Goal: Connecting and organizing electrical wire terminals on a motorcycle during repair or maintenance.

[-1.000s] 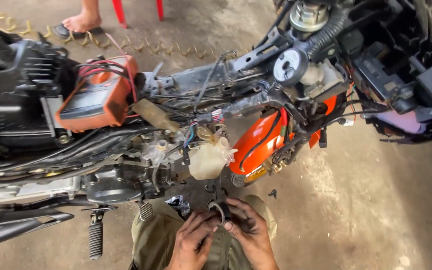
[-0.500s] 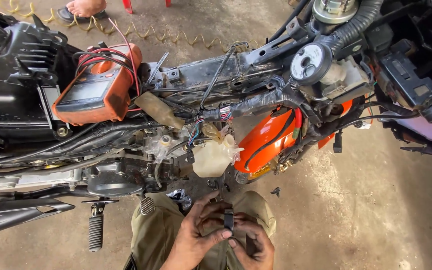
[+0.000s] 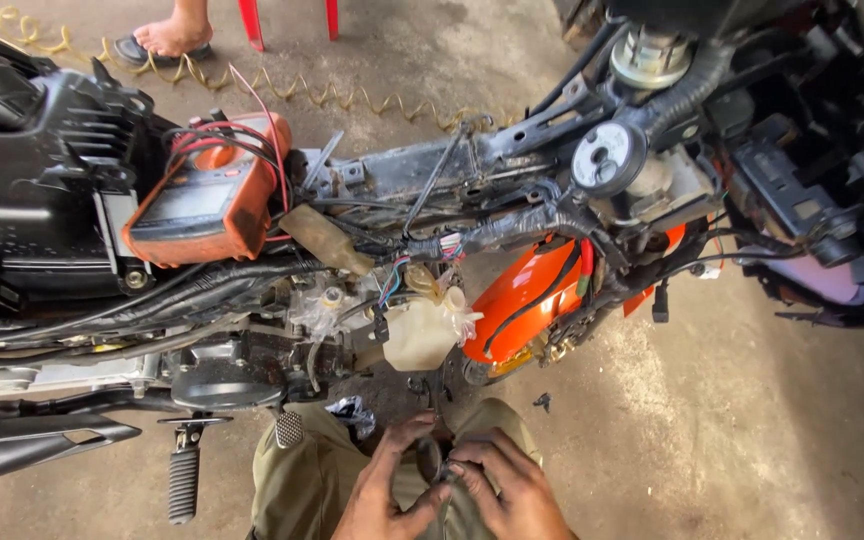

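My left hand (image 3: 384, 490) and my right hand (image 3: 508, 490) meet over my lap, just above my khaki trousers (image 3: 297, 480). Both pinch a small dark part (image 3: 430, 458) between the fingertips; its shape is mostly hidden by the fingers. A thin dark cable (image 3: 439, 395) seems to run from it up toward the stripped motorcycle (image 3: 432, 230), which stands side-on right in front of me. Both hands are smeared with grease.
An orange multimeter (image 3: 202, 195) with red and black leads rests on the frame. Below it are the engine (image 3: 252, 350), a footpeg (image 3: 183, 480), an orange panel (image 3: 532, 290) and a cloth-wrapped part (image 3: 422, 330). A coiled hose (image 3: 332, 95), red chair legs (image 3: 252, 20) and another person's sandalled foot (image 3: 174, 35) lie beyond.
My hands have stayed together over my lap, fingers shifting on the small part. The camera has tilted, so the motorcycle sits slightly lower in view.
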